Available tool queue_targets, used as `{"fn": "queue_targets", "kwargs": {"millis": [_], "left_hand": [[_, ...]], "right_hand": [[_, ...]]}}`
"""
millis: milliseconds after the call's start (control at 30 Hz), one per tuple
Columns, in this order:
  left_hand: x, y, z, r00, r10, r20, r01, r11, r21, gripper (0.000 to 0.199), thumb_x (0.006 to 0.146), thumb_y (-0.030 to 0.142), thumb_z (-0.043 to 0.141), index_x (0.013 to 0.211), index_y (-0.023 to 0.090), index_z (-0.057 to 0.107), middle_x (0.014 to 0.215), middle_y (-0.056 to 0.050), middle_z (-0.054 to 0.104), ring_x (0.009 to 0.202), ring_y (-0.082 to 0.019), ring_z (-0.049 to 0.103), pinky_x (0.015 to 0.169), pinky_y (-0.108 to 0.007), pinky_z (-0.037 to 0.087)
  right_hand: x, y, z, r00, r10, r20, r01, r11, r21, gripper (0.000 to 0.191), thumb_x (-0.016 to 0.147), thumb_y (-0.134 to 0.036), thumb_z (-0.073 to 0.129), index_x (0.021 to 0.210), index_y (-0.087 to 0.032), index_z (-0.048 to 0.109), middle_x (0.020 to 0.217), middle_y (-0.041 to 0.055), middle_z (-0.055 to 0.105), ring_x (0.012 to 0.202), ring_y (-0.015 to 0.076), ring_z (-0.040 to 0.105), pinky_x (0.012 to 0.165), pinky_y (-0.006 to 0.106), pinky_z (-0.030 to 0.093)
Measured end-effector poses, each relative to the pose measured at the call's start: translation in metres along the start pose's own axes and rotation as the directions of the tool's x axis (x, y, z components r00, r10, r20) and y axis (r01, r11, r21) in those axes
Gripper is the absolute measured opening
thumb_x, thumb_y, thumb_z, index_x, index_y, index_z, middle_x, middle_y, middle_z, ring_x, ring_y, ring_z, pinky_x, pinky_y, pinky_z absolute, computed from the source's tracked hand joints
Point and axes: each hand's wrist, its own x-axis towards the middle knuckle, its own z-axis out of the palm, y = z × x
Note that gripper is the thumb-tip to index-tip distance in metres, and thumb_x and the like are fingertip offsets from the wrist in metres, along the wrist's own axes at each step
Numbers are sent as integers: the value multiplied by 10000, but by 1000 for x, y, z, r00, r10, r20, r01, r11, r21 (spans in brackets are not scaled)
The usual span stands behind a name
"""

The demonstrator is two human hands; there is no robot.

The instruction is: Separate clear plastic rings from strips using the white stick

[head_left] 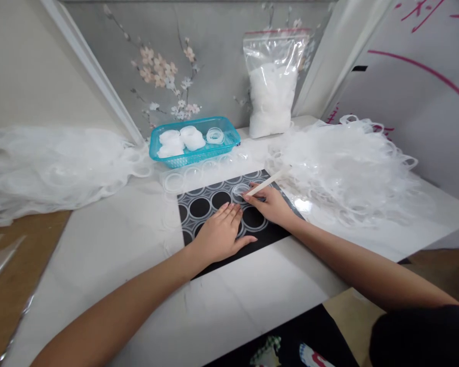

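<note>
A black sheet (199, 208) printed with grey circles lies on the white marble-look table. My left hand (222, 232) rests flat on it, palm down, fingers stretched out and holding nothing. Pinched in my right hand (270, 203) is a thin white stick (268, 182), tilted up to the right. Its lower end is hidden by my fingers. Beside the right fingertips, on the sheet's upper part, sits a small clear ring (240, 190). A strip of clear rings (193, 176) lies behind the sheet.
A blue basket (194, 159) with white ring stacks stands behind. Right of it is a zip bag (272, 97) of white pieces. Large heaps of translucent rings lie at the left (57, 168) and right (352, 168). The table's front edge is near my body.
</note>
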Motion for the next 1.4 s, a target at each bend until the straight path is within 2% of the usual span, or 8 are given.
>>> {"fn": "queue_targets", "kwargs": {"millis": [167, 333, 433, 500, 567, 700, 867, 1400], "left_hand": [[1, 0, -2, 1000, -5, 24, 5, 1000, -29, 900, 949, 684, 135, 1320, -49, 501, 1385, -239, 492, 1348, -293, 433, 1163, -432, 282], [0, 1, -7, 997, -37, 68, 43, 996, -77, 833, 912, 708, 334, 1356, 18, 478, 1405, -224, 481, 1351, -302, 429, 1154, -446, 295], [-1, -1, -12, 991, -45, 125, 57, 994, -97, 858, 879, 732, 385, 1355, 26, 486, 1430, -213, 453, 1364, -303, 410, 1164, -441, 279], [1, -3, -18, 989, -43, 142, 60, 992, -112, 864, 864, 751, 394, 1330, 34, 519, 1426, -200, 463, 1353, -303, 426, 1158, -434, 292], [7, -5, -23, 991, -42, 128, 59, 990, -125, 801, 881, 738, 379, 1254, 62, 592, 1349, -182, 555, 1291, -292, 504, 1133, -430, 332], [30, 1, -27, 999, -27, 34, 30, 994, -101, 666, 968, 614, 337, 1215, 65, 621, 1301, -163, 602, 1265, -262, 532, 1136, -406, 329], [53, 14, -12, 996, 29, 89, -27, 999, -28, 741, 967, 603, 353, 1324, -27, 508, 1390, -229, 495, 1348, -282, 435, 1174, -400, 263], [51, 16, -3, 991, -7, 132, 17, 997, -80, 857, 913, 691, 364, 1360, -34, 467, 1423, -244, 449, 1375, -305, 391, 1178, -434, 236]], "right_hand": [[-9, -4, 5, 997, -73, 7, 73, 981, -179, 164, 902, -254, 583, 925, -217, 741, 1017, 50, 751, 1234, 297, 561, 1036, 463, 445], [-2, -18, 8, 952, -262, 157, 304, 765, -568, 261, 880, -96, 515, 1006, -225, 702, 1026, 62, 745, 1292, 313, 485, 1131, 556, 245], [30, -15, -15, 971, -234, -50, 142, 730, -668, 267, 877, -77, 476, 985, -178, 698, 923, 105, 743, 1170, 314, 563, 1057, 538, 337], [47, -6, -36, 924, -154, -350, -97, 791, -604, 255, 903, -122, 449, 936, -152, 700, 921, 129, 732, 1076, 318, 602, 950, 504, 431], [49, 3, -51, 901, -130, -415, -111, 853, -510, 233, 899, -161, 470, 912, -160, 703, 940, 117, 730, 1026, 308, 622, 906, 473, 461], [17, 16, -46, 977, -43, -211, -12, 968, -252, 184, 884, -255, 548, 842, -187, 714, 957, 73, 740, 942, 266, 674, 872, 395, 508], [-5, 22, -26, 992, 81, -101, -83, 996, -21, 194, 874, -331, 595, 889, -198, 736, 900, 60, 763, 975, 281, 696, 881, 391, 540], [-3, 18, -26, 992, 71, -107, -80, 993, -86, 171, 890, -263, 590, 934, -196, 742, 979, 71, 758, 1124, 298, 641, 1001, 456, 485]]}}
